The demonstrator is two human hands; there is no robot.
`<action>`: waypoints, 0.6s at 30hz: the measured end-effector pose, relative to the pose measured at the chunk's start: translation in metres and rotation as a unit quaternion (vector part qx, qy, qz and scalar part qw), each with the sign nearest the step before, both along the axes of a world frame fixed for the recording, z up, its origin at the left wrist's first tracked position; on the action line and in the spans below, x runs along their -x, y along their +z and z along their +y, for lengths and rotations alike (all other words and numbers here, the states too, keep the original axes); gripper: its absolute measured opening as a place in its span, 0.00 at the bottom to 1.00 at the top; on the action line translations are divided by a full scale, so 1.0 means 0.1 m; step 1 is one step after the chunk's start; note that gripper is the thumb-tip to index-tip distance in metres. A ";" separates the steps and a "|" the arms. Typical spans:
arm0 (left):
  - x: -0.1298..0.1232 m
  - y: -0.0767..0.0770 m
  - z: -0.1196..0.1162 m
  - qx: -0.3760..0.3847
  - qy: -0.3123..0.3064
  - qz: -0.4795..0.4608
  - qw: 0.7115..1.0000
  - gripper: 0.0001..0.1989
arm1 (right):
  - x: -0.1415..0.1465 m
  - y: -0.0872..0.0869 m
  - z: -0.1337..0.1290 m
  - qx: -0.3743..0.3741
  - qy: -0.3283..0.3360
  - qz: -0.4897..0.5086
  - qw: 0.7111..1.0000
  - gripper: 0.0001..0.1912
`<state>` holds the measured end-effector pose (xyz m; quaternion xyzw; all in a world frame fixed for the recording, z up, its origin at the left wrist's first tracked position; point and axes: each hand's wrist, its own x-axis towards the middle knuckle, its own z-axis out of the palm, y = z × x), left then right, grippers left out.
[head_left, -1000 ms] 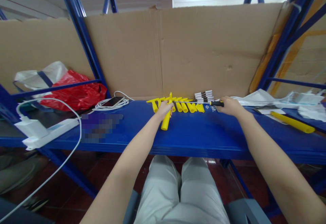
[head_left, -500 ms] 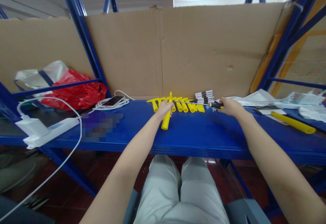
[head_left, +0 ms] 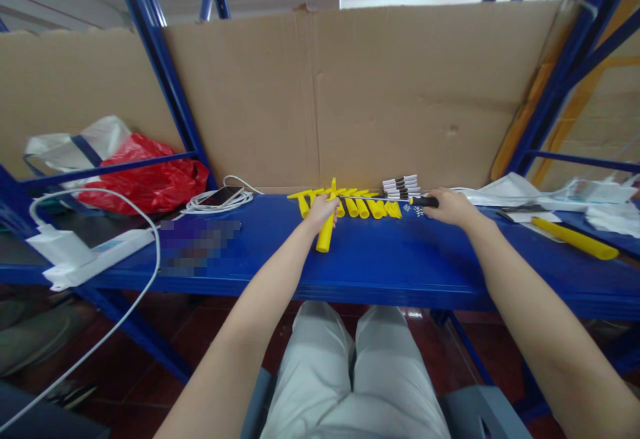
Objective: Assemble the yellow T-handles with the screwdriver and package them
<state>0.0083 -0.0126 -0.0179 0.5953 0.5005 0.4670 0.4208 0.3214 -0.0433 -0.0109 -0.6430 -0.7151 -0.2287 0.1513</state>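
My left hand (head_left: 321, 214) is closed round a yellow T-shaped piece (head_left: 325, 236), its tube end pointing toward me. In my right hand (head_left: 447, 206) is the black handle of a screwdriver (head_left: 424, 202); its long shaft runs left to the upper part of the held piece. Behind and beside my left hand, several more yellow pieces (head_left: 363, 209) lie in a row on the blue table (head_left: 385, 259). A stack of white and dark strips (head_left: 400, 186) lies by the cardboard, and small metal bits (head_left: 418, 211) lie below the screwdriver handle.
At the left are a red bag (head_left: 150, 172), a coiled white cable (head_left: 220, 202) by a phone, and a power strip (head_left: 105, 252) with a looping cord. A yellow-handled tool (head_left: 575, 238) and white wrapping (head_left: 505, 192) lie right. Cardboard (head_left: 370, 92) stands behind.
The screwdriver handle has shifted slightly left, and the fingers of my right hand sit differently on it. My left hand still holds the yellow piece in nearly the same place.
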 end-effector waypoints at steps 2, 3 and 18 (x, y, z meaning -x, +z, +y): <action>0.00 0.00 0.00 0.000 0.002 0.001 1.000 0.06 | 0.01 0.00 0.00 -0.011 -0.004 -0.008 1.000 0.14; 0.00 0.00 0.00 0.000 0.002 0.001 1.000 0.06 | 0.01 0.00 0.00 -0.014 -0.004 -0.010 1.000 0.14; 0.02 -0.02 0.05 0.008 0.009 0.006 1.000 0.06 | 0.00 -0.02 0.01 0.005 0.019 0.006 1.000 0.15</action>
